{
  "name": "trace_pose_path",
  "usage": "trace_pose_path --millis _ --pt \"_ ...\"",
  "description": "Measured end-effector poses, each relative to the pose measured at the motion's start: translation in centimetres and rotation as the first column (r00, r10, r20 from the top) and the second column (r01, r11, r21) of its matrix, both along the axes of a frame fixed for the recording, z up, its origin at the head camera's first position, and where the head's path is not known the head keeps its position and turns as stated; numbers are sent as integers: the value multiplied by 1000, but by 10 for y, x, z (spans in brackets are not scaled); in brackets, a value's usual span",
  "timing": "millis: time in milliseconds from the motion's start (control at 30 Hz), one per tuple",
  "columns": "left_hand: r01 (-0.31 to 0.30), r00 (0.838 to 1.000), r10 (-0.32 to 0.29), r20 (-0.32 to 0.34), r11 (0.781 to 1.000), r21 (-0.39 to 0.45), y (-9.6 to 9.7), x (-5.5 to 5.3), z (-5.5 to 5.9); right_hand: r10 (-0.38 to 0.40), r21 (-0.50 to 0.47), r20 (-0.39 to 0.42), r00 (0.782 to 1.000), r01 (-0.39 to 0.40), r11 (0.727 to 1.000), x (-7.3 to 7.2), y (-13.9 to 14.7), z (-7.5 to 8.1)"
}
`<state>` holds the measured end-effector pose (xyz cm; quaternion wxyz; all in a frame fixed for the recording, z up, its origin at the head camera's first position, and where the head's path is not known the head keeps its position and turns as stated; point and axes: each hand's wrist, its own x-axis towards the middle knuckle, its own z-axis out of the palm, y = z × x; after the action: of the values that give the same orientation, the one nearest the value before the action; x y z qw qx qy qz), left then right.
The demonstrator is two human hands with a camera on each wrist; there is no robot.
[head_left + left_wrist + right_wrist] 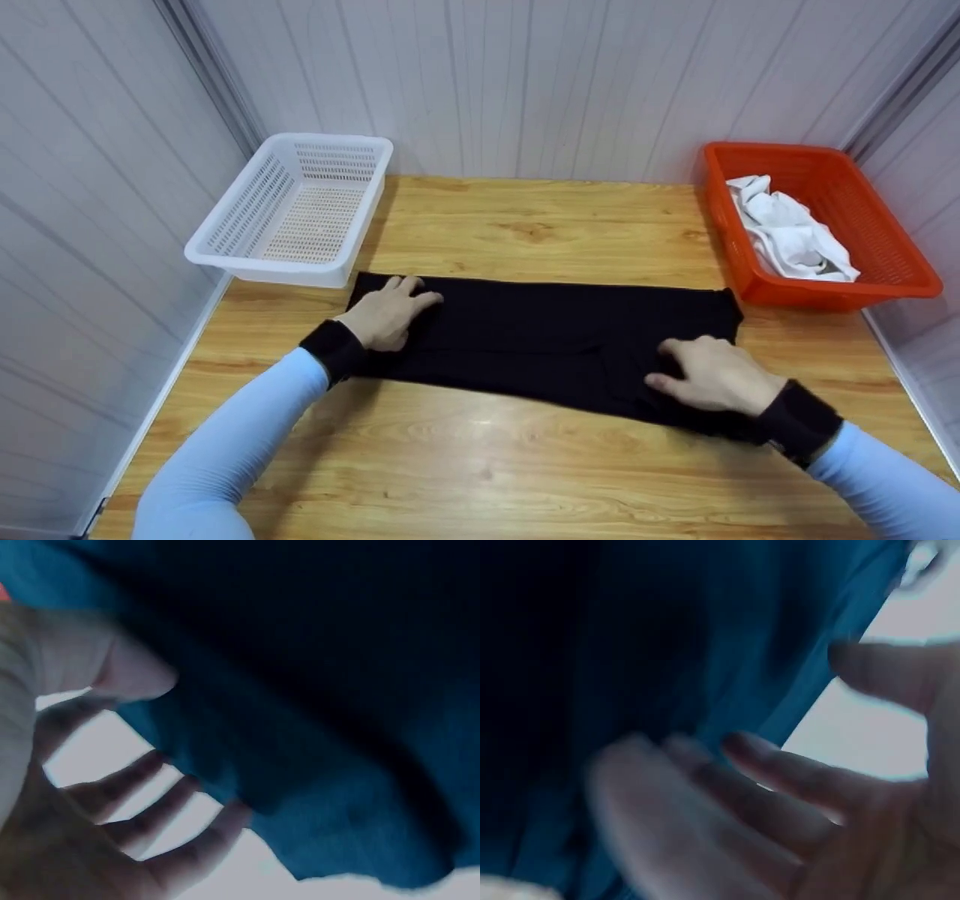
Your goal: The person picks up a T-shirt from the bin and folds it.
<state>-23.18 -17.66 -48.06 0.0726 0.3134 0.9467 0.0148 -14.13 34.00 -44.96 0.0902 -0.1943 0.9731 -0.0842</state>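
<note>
Your left hand [385,316] and right hand [716,375], fingers loosely spread, lie at the black cloth's [517,322] left and right ends, probably to flatten it.

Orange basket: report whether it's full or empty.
Neither; the orange basket is partly filled. Crumpled white cloth lies along its left side, with bare basket showing at right.

1. Tabletop [480,465]: wood-grain, yellow-brown, extends below left hand [386,315] and right hand [716,375].
2. Black cloth [517,319]: lying crosswise, spans between and under both hands.
3. White basket [274,271]: beyond left hand, just beside cloth corner.
4. Orange basket [814,295]: beyond right hand, near cloth's other end.
</note>
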Motion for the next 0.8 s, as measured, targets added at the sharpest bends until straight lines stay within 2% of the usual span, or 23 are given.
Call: trace_pose_path --millis 100,233,400,567,633,733,800 --pt "13 1000 -13 -11 1000 6 2 4 -1 20 83 63 998 -25 996 -1 -16 4" --pt "-27 1000 27 -11 999 -19 4 8 -1 21 147 96 995 -35 988 -20 -19 8" --pt "-100 995 100 -3 992 -79 9 16 1 15 228 114 993 -40 973 -55 -21 8" --pt "-173 981 187 53 964 -203 22 25 10 -12 242 109 994 -15 970 -96 -23 0" --pt "-183 978 202 56 954 -238 25 24 4 -22 247 113 993 -7 969 -112 -25 -5" --pt "-180 975 209 79 945 -273 32 30 10 -37 248 134 990 3 969 -136 -30 -11" --pt "-152 980 182 77 943 -294 36 34 13 -53 231 151 987 17 973 -151 -34 -14"
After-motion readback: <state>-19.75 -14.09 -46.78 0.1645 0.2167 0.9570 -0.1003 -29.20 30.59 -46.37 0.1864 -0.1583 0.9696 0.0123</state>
